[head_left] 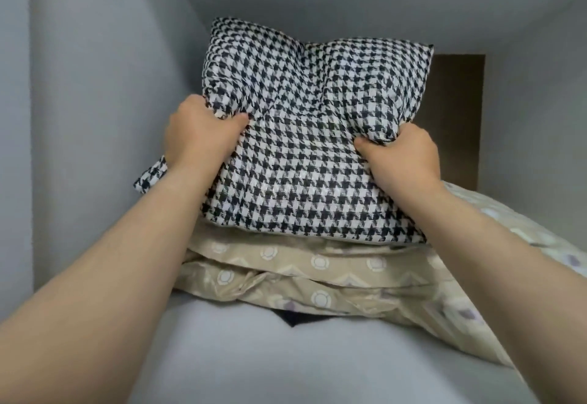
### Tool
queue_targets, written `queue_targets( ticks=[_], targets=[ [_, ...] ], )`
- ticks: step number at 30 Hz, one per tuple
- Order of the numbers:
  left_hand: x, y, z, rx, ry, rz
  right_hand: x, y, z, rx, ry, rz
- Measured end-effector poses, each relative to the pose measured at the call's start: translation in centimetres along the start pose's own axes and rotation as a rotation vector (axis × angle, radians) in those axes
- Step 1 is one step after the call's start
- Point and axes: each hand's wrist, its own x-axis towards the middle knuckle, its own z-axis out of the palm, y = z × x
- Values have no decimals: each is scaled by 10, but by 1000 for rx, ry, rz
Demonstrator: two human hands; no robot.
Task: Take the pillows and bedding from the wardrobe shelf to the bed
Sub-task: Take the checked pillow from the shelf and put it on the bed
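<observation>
A black-and-white houndstooth pillow [305, 136] stands tilted on a stack of beige patterned bedding [317, 273] inside the wardrobe. My left hand [200, 136] is shut on the pillow's left edge, thumb pressed into the fabric. At the pillow's right edge my right hand [400, 159] pinches a bunched fold. The pillow's lower edge rests on the bedding. Both bare forearms reach up from the bottom corners.
The grey wardrobe shelf [241, 356] runs under the bedding. Grey side walls close in at left [95, 117] and right, with the compartment's top above. A brown panel [457, 117] shows behind the pillow. Something dark [298, 318] peeks from beneath the bedding.
</observation>
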Motion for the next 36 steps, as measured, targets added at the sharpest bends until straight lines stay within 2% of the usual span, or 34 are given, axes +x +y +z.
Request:
queue_targets(
  ticks=[10, 17, 26, 32, 36],
  targets=[
    [-155, 62, -57, -99, -30, -37, -109, 18, -148, 98, 21, 74],
    [-277, 73, -86, -226, -89, -103, -196, 42, -243, 72, 0, 146],
    [-367, 105, -150, -216, -211, -206, -293, 27, -325, 27, 9, 304],
    [-420, 92, -201, -289, -281, -258, -370, 1, -359, -38, 39, 391],
    [-449, 77, -226, -331, -390, -301, -424, -17, -375, -118, 80, 479]
  ],
)
